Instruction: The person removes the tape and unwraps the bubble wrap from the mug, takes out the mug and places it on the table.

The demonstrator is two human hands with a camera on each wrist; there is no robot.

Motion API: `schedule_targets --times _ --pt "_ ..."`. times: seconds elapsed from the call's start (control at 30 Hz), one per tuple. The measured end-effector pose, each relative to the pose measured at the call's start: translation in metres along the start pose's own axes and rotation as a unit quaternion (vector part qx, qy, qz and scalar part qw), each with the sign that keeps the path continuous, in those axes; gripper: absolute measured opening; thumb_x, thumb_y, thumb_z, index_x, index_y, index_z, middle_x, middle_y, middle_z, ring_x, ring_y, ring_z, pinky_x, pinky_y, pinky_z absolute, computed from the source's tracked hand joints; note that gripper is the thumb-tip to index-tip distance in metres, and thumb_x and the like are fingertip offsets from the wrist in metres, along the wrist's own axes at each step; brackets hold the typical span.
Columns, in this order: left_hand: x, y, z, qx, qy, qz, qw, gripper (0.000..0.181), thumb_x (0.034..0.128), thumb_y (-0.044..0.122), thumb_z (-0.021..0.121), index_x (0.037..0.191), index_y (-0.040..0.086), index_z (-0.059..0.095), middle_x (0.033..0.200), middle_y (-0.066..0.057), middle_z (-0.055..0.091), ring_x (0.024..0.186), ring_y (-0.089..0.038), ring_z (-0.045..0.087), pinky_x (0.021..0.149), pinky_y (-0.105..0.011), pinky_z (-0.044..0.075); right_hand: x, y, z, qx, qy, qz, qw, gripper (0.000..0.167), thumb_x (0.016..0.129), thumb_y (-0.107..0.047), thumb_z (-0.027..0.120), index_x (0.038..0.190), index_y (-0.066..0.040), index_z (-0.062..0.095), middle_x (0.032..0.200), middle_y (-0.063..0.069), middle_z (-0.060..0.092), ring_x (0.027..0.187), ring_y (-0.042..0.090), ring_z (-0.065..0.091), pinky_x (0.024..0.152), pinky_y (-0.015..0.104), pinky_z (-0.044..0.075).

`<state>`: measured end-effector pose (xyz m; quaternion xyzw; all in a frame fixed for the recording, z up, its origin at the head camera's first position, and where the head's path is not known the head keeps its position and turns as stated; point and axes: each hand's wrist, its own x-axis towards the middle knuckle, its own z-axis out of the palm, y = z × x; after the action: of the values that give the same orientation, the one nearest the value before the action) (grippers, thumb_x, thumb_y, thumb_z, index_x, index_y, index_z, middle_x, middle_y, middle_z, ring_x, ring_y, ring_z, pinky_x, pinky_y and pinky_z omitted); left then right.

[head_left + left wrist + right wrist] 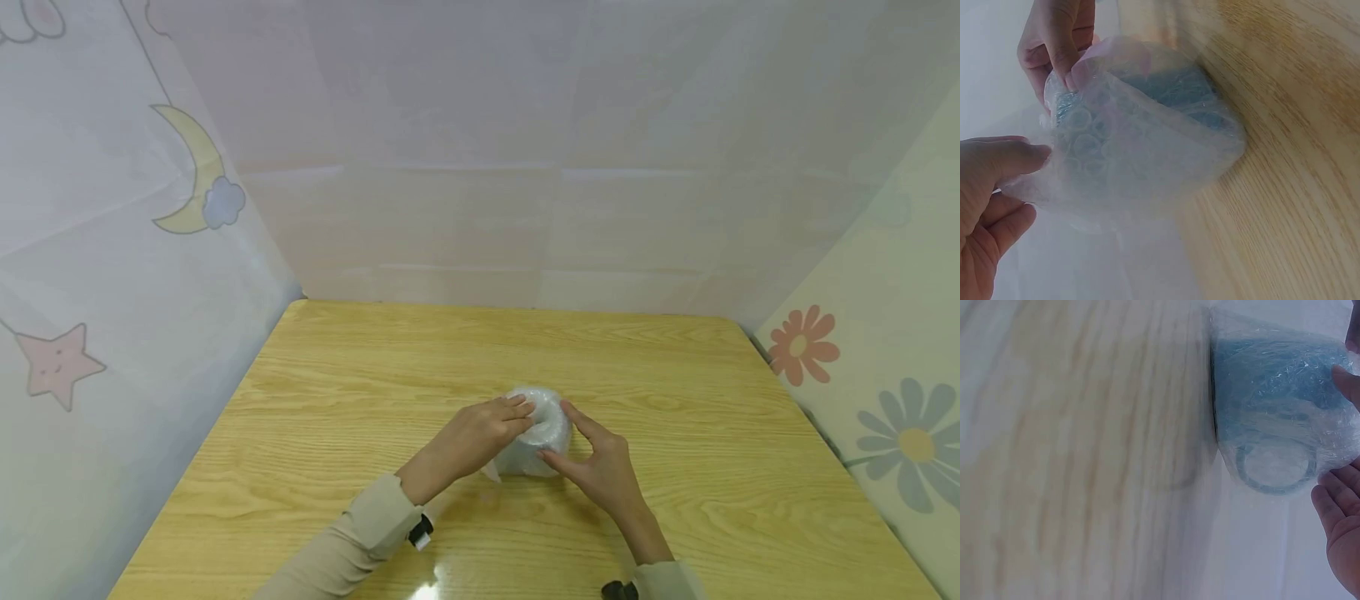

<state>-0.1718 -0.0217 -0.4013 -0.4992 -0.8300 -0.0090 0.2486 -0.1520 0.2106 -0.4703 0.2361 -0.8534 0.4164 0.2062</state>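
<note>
A blue mug (1272, 369) stands upright on the table, wrapped in clear bubble wrap (527, 460); its ring-shaped handle (1277, 467) shows through in the right wrist view. Over the top, the wrap forms a ring with a hollow in the middle. My left hand (483, 429) lies over the left of that top. In the left wrist view, its thumb and fingers pinch a gathered edge of the wrap. My right hand (603, 471) holds the upper right side of the wrapped mug, thumb on the near side and fingers farther back.
The wood-grain table (360, 358) extends around the mug on all sides. A pale sheet (465, 225) hangs behind it, with printed sheets at left and right. A loose tip of wrap (491, 472) sticks out near the mug's lower left.
</note>
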Motion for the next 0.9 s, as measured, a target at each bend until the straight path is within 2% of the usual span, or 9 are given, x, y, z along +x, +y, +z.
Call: schedule_targets --times 0.17,0.43,0.53,0.67,0.9 --pt "-0.001 0.0 0.002 -0.017 0.023 -0.007 0.9996 0.022 0.0832 0.004 0.073 0.105 0.008 0.074 0.118 -0.006 0.067 0.108 -0.015 0.063 0.088 -0.02 0.05 0.0 0.0 0.0 -0.001 -0.004 0.01 0.9999 0.075 0.068 -0.013 0.09 0.131 0.009 0.055 0.131 0.02 0.055 0.116 0.036 0.056 0.09 0.046 0.049" --pt "-0.003 0.0 0.009 -0.054 0.102 -0.022 0.993 0.012 0.0836 0.009 0.077 0.096 0.007 0.074 0.103 -0.007 0.072 0.093 -0.014 0.069 0.075 -0.017 0.053 0.0 0.0 0.0 0.002 -0.001 -0.002 1.0 0.074 0.068 -0.011 0.09 0.13 0.01 0.055 0.13 0.022 0.055 0.114 0.038 0.056 0.089 0.048 0.049" --pt "-0.003 0.0 0.01 -0.077 0.129 -0.035 0.988 0.013 0.0833 0.009 0.077 0.095 0.005 0.073 0.099 -0.008 0.072 0.089 -0.015 0.07 0.076 -0.017 0.053 0.0 0.0 0.001 0.005 0.003 -0.005 1.0 0.074 0.068 -0.01 0.09 0.13 0.01 0.055 0.129 0.022 0.056 0.113 0.038 0.057 0.088 0.048 0.05" --pt "-0.003 -0.001 0.011 -0.13 0.153 -0.052 0.9783 0.011 0.0834 0.007 0.076 0.093 0.004 0.071 0.092 -0.007 0.073 0.084 -0.014 0.07 0.076 -0.013 0.052 0.0 0.0 0.001 0.003 0.008 -0.007 0.9999 0.074 0.067 -0.01 0.09 0.129 0.01 0.055 0.128 0.022 0.056 0.113 0.037 0.057 0.087 0.048 0.05" --pt "-0.002 -0.004 0.013 -0.196 0.178 -0.083 0.9609 0.012 0.0817 0.003 0.077 0.092 0.003 0.071 0.088 -0.007 0.073 0.079 -0.014 0.071 0.072 -0.011 0.051 0.0 0.001 0.001 0.001 0.01 -0.01 0.9999 0.073 0.068 -0.011 0.09 0.129 0.011 0.055 0.127 0.023 0.057 0.112 0.038 0.057 0.086 0.047 0.051"
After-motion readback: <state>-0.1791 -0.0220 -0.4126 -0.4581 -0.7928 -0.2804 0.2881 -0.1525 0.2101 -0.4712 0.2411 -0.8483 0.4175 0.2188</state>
